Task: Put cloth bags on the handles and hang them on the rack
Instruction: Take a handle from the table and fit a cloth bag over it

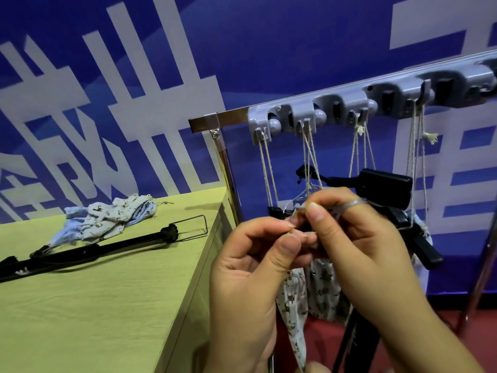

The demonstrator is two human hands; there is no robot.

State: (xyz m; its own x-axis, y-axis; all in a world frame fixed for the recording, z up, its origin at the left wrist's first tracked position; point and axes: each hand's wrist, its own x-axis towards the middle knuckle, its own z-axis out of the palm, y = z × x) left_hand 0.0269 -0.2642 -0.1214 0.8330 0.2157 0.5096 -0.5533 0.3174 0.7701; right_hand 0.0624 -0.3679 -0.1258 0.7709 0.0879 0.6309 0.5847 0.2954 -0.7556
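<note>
Working from the left, the yellow-green table point(107, 292) carries a crumpled printed cloth bag point(107, 218) and a black handle point(88, 251) with a wire loop at its end, both untouched and waiting their turn. Just past the table edge, the left hand point(250, 270) has thumb and forefinger curled into a narrow grip on the drawstring point(298, 208) at the mouth of a printed cloth bag point(294, 310), which hangs below both hands. The right hand point(357, 238) pinches the same string from the other side, with a strand looped over one finger.

The step in hand appears to be opening or tying the drawstring loop so it can go over a hook. To do it well, the left grip should keep the bag's mouth steady while the right draws the loop clear, keeping it untwisted and free of that finger.

Above right, the grey rack point(376, 100) already holds several strings on its hooks, with bagged handles hanging below; which hook is free I cannot tell, so that needs checking before lifting the loop.
</note>
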